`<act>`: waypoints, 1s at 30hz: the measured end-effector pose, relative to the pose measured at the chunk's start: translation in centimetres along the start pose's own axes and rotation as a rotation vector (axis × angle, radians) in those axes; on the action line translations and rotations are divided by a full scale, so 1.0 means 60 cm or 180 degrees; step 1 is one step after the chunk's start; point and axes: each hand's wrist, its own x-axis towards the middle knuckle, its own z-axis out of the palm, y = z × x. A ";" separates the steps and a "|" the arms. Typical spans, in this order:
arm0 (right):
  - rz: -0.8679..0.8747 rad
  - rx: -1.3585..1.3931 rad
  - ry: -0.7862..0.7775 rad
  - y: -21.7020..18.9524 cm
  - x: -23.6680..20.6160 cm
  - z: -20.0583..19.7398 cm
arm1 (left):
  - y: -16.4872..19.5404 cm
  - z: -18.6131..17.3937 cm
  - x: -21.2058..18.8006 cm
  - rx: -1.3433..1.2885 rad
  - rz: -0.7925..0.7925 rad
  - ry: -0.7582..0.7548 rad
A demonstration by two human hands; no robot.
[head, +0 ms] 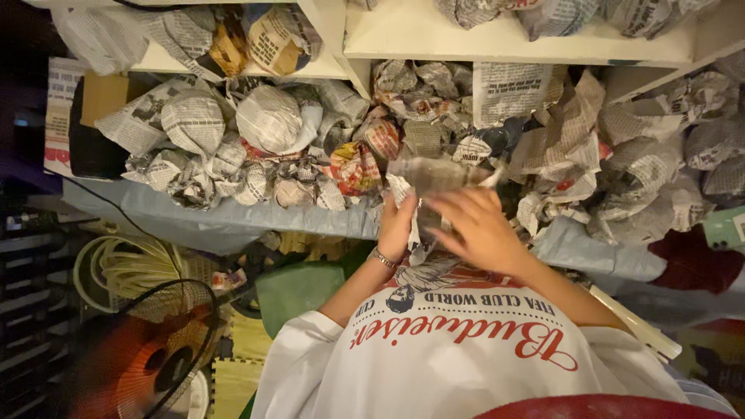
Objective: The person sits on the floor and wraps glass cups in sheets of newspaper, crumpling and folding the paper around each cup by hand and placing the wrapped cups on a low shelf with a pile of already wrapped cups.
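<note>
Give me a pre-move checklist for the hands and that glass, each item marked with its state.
1. Left hand on the newspaper under the glass: ok.
2. Right hand at the glass: ok, though blurred.
3. Glass fully wrapped: not ok, clear body still bare.
4. Glass free of cracks: cannot tell, too blurred.
5. Room on the shelf among the wrapped bundles: not ok, packed tight.
6. Fan clear of the elbows: ok.
</note>
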 end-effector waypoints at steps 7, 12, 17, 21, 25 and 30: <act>0.0617 0.0311 0.0022 0.017 -0.009 0.011 | 0.021 -0.010 -0.030 0.0437 -0.1351 -0.0026; 0.1096 0.0875 -0.0827 0.035 -0.036 0.041 | 0.014 -0.015 -0.036 -0.0364 -0.0618 -0.0612; 0.1195 0.1354 -0.0734 0.046 -0.059 0.068 | -0.002 -0.042 -0.054 0.0517 -0.0409 -0.0988; 0.0816 0.0850 -0.0222 0.009 -0.072 0.068 | -0.036 -0.060 -0.053 0.0432 -0.0697 -0.0889; 0.0671 0.0594 0.0573 -0.028 -0.107 0.055 | -0.065 -0.087 -0.051 -0.0035 -0.0944 -0.0718; 0.1116 0.0278 0.1054 -0.043 -0.176 0.064 | -0.063 -0.116 -0.064 -0.0241 -0.1264 -0.0914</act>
